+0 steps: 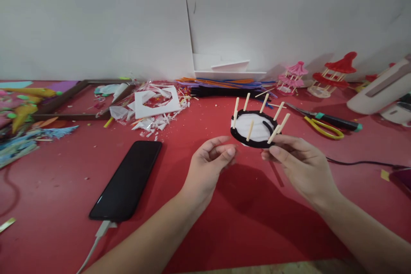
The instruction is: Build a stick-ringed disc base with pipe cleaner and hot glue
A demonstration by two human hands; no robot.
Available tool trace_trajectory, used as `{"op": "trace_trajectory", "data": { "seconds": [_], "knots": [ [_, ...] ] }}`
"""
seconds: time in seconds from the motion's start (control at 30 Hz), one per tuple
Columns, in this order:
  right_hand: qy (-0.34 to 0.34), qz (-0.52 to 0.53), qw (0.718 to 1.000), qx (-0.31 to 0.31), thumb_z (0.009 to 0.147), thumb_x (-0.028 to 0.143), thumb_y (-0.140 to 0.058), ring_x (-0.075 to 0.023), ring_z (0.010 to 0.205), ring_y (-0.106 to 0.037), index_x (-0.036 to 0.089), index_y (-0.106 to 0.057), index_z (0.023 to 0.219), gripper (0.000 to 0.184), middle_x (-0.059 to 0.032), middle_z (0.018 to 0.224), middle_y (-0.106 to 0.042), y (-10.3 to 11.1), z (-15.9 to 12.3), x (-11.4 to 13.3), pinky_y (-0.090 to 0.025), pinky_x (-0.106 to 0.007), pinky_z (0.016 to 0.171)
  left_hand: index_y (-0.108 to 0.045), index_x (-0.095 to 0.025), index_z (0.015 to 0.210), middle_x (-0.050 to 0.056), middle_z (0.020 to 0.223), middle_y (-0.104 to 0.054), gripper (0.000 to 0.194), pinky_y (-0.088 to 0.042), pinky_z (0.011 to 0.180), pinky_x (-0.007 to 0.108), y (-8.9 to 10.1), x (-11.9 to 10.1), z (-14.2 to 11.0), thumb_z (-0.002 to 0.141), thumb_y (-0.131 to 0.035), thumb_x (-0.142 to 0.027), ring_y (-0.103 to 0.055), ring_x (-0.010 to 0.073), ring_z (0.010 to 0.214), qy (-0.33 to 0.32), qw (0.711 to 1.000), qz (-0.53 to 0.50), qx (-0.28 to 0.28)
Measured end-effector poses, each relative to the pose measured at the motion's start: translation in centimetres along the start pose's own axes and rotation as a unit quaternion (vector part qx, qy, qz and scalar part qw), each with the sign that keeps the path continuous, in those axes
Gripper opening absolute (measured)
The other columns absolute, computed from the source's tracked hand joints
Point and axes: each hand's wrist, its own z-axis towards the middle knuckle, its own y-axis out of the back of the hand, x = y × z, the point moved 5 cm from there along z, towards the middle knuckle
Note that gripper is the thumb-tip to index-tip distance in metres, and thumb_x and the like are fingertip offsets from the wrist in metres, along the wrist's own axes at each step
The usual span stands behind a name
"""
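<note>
My right hand [300,162] pinches the near right edge of a small round white craft base [248,124], holding it above the table. A black fuzzy pipe cleaner ring [255,143] runs round its rim, and a short black curl lies on the white middle. Several short wooden sticks [249,130] stand upright around the rim, some leaning. Just left of the base is my left hand [213,154], its fingers curled toward the thumb; whether something small sits between them is hidden.
A black phone [126,180] with a white cable lies left. Behind are a cut white foam board [157,102] among scraps, bundled pipe cleaners [224,85], and pink [292,78] and red [334,75] tiered models. Yellow-handled pliers [324,128] and a black-handled tool [340,122] lie right.
</note>
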Motion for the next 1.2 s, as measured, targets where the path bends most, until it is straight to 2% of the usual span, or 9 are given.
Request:
{"op": "trace_trajectory", "data": {
  "seconds": [0.23,0.37,0.57,0.63,0.7,0.87,1.03,1.13,1.2],
  "knots": [
    [0.006,0.000,1.000,-0.013,0.075,0.030,-0.082,-0.0142,0.069,-0.075,0.029,-0.077,0.094,0.019,0.0019,0.076,-0.077,0.3,0.2,-0.2,-0.066,-0.026,0.070,-0.072,-0.019,0.089,-0.001,0.077,-0.072,0.024,-0.052,0.083,0.025,0.1,-0.1,0.0,0.071,-0.084,-0.027,-0.067,0.0098,0.078,-0.036,0.999,0.016,0.014],
    [0.007,0.002,1.000,-0.016,0.075,0.030,-0.083,-0.0142,0.069,-0.075,0.028,-0.076,0.094,0.020,0.0018,0.076,-0.076,0.4,0.3,-0.3,-0.065,-0.028,0.071,-0.064,-0.022,0.098,-0.005,0.070,-0.069,0.034,-0.050,0.078,0.023,0.2,-0.4,0.1,0.070,-0.084,-0.022,-0.064,0.0087,0.073,-0.062,0.997,0.053,0.015],
    [0.008,-0.005,1.000,-0.019,0.077,0.031,-0.081,-0.0137,0.070,-0.074,0.028,-0.075,0.096,0.021,0.0023,0.077,-0.076,0.6,0.3,-0.3,-0.065,-0.030,0.074,-0.059,-0.019,0.100,-0.004,0.065,-0.070,0.048,-0.051,0.078,0.027,-0.5,-0.9,-0.4,0.063,-0.088,-0.020,-0.066,0.0120,0.069,-0.017,0.996,0.089,0.021],
    [0.009,-0.006,1.000,-0.019,0.077,0.030,-0.081,-0.0139,0.071,-0.075,0.028,-0.075,0.097,0.021,0.0023,0.077,-0.076,0.5,0.3,-0.3,-0.065,-0.030,0.074,-0.061,-0.018,0.099,-0.003,0.066,-0.069,0.044,-0.050,0.076,0.027,-0.6,-0.9,-0.5,0.064,-0.087,-0.022,-0.064,0.0119,0.068,-0.008,0.991,0.127,0.029],
    [0.010,-0.003,1.000,-0.018,0.076,0.031,-0.082,-0.0139,0.070,-0.074,0.028,-0.075,0.096,0.021,0.0024,0.077,-0.076,0.5,0.3,-0.3,-0.065,-0.030,0.073,-0.064,-0.018,0.098,-0.003,0.068,-0.066,0.036,-0.048,0.076,0.026,-0.5,-0.9,-0.5,0.069,-0.083,-0.024,-0.062,0.0113,0.069,-0.025,0.987,0.155,0.034],
    [0.010,-0.012,1.000,-0.027,0.076,0.031,-0.082,-0.0152,0.068,-0.074,0.026,-0.076,0.095,0.021,0.0010,0.075,-0.075,0.5,0.4,-0.4,-0.066,-0.032,0.072,-0.067,-0.022,0.096,-0.004,0.068,-0.052,0.011,-0.044,0.075,0.026,-0.2,-0.9,-0.3,0.086,-0.065,-0.027,-0.052,0.0106,0.068,-0.070,0.985,0.146,0.051],
    [0.014,-0.010,1.000,-0.018,0.077,0.029,-0.080,-0.0150,0.070,-0.075,0.027,-0.075,0.097,0.021,0.0012,0.077,-0.075,0.6,0.4,-0.4,-0.066,-0.031,0.073,-0.064,-0.026,0.099,-0.005,0.066,-0.048,0.014,-0.039,0.065,0.023,-0.3,-1.2,-0.3,0.088,-0.060,-0.020,-0.045,0.0102,0.063,-0.088,0.980,0.170,0.060],
    [0.016,-0.012,1.000,-0.022,0.078,0.030,-0.080,-0.0153,0.071,-0.074,0.026,-0.075,0.098,0.021,0.0007,0.077,-0.075,0.7,0.4,-0.5,-0.066,-0.033,0.074,-0.065,-0.024,0.099,-0.005,0.065,-0.050,0.010,-0.041,0.064,0.023,-0.2,-1.3,-0.3,0.090,-0.060,-0.026,-0.047,0.0099,0.062,-0.102,0.979,0.172,0.048],
    [0.017,-0.016,0.999,-0.027,0.078,0.030,-0.080,-0.0157,0.071,-0.074,0.026,-0.075,0.098,0.021,0.0001,0.078,-0.076,0.8,0.3,-0.5,-0.065,-0.034,0.075,-0.067,-0.022,0.094,-0.003,0.068,-0.058,0.012,-0.045,0.067,0.024,-0.1,-1.2,-0.3,0.089,-0.064,-0.032,-0.053,0.0099,0.063,-0.105,0.980,0.163,0.041]
  ]
}}
